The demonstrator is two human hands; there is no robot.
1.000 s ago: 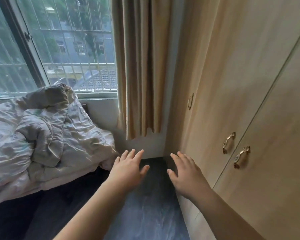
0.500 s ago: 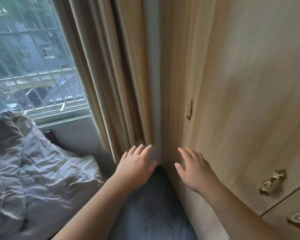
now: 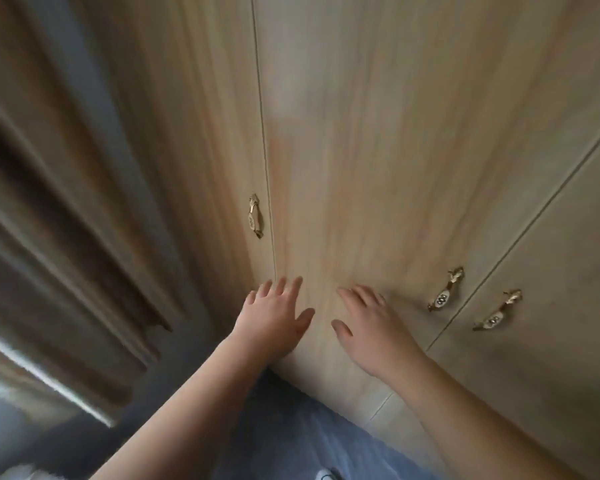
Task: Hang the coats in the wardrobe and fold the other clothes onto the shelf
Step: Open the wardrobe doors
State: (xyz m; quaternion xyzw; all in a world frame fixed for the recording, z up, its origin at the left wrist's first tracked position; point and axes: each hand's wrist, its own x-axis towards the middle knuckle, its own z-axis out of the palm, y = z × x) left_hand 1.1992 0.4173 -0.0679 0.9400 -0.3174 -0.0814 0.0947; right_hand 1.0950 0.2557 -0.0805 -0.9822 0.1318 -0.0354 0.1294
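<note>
The wardrobe (image 3: 378, 150) now fills almost the whole view, and that is the big change. A moment ago the view showed the window and a rumpled blanket on the bed; both have slid out of sight, and only the curtain (image 3: 59, 202) hangs at the left. So the person has turned to face the wardrobe.

Its doors are all shut. The left hand (image 3: 274, 320) is flat and open with the fingers spread, holding nothing. It sits low in front of the middle door, near the gap beside the far-left door. The right hand (image 3: 374, 327) is open and empty too, with its fingers spread, just beside the left one. I cannot tell if either palm is touching the wood.

There are three gold handles: one on the left door (image 3: 255, 216), above the left hand, and two more to the right — the nearer handle (image 3: 445, 289) and the farther handle (image 3: 497, 310). Neither hand is on a handle yet.

No coats or other clothes can be seen here, and no shelf either — that must be behind the doors. It looks like the job has hardly begun. I think a door has to be pulled open first, and the nearer handle is closest to the right hand.
</note>
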